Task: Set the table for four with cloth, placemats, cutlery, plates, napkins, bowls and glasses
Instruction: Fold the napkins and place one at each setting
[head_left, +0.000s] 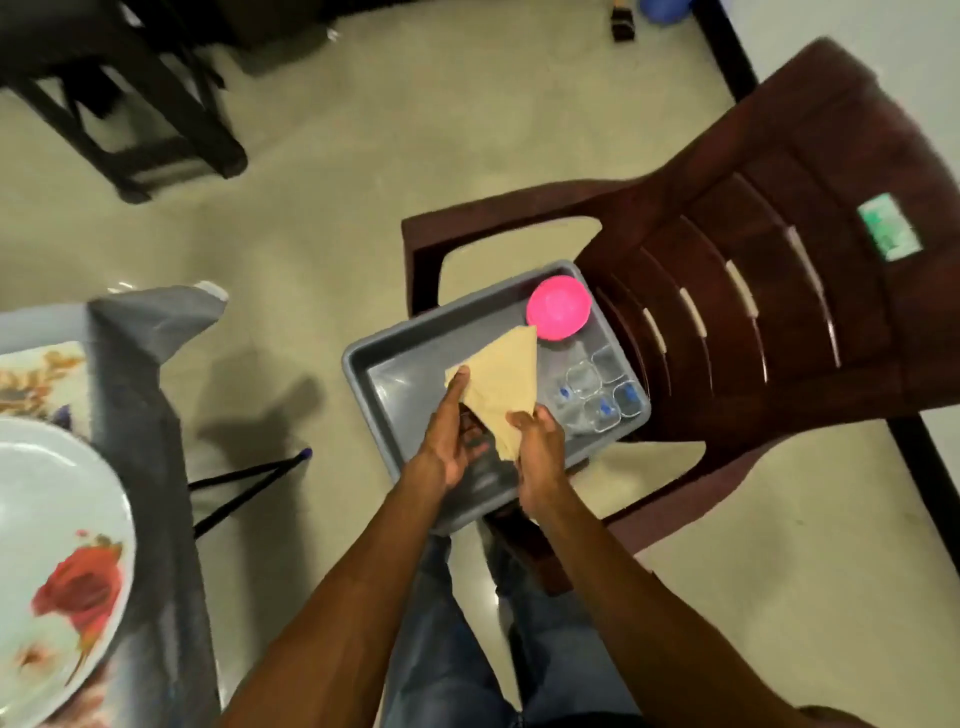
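A tan folded napkin (501, 382) is held over a grey tray (387, 366) that sits on a brown plastic chair (769, 291). My left hand (452, 431) holds the napkin's left edge, thumb up along it. My right hand (540, 441) pinches its lower right corner. In the tray lie a pink bowl (558, 307) at the far corner and several clear glasses (597, 395) along the right side. At the left, a white plate (57, 561) with a red flower print rests on the grey tablecloth (140, 415), over a floral placemat (31, 384).
A dark stool or table frame (130, 104) stands at the far left on the beige floor. Black thin legs (244, 483) stick out beneath the table. My legs in jeans are below the tray.
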